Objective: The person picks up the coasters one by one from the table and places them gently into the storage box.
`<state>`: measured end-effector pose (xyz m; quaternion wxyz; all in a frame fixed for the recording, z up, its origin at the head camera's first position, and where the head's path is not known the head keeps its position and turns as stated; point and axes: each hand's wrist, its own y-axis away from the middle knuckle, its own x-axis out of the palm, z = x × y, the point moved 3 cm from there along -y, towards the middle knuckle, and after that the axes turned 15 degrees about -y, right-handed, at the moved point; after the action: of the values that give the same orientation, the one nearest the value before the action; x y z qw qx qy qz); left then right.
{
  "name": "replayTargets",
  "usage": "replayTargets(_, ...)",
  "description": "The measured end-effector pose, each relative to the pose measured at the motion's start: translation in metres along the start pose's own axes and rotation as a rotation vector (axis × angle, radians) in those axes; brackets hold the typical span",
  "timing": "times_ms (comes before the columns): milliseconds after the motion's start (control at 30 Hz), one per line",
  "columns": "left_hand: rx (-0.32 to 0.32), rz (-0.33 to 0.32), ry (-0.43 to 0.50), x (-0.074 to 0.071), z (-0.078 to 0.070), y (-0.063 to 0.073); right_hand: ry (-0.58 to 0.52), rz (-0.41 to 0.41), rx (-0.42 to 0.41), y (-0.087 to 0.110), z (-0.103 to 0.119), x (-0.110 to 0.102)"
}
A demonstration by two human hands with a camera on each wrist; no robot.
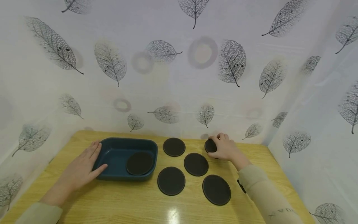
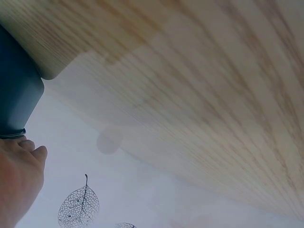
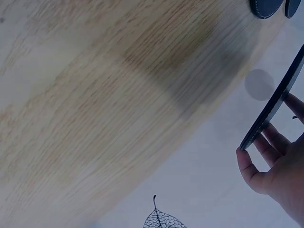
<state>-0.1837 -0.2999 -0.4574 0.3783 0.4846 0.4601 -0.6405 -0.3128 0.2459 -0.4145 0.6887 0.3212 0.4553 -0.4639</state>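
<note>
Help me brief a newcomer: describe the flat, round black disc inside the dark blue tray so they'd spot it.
On the yellow wood-grain table, find the dark blue, rounded rectangular tray on the left. In its right half lies the flat, round black disc; the other black discs are all outside the tray.

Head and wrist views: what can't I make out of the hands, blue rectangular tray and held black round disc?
Head: the right hand covers part of the black round disc it holds.
Head: another disc hides part of the bottom of the blue rectangular tray.
Left wrist: the left edge cuts off part of the tray and left hand.
Right wrist: the right edge cuts off part of the held disc.
</note>
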Motion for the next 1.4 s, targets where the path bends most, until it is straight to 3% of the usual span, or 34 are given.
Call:
replayTargets(567,0.007,-0.029,-0.006,-0.002,-0.001,0.0,-0.001,-0.004,-0.177,-0.014,0.075,0.01)
replayTargets(800,-0.002,0.016,0.015,-0.002,0.0,-0.001,-0.028,0.014,-0.232,-0.018,0.107,0.015)
replayTargets(1400,0.007,-0.002,0.021,-0.002,0.0,0.0,0.02,0.064,-0.347,-0.032,0.172,0.039)
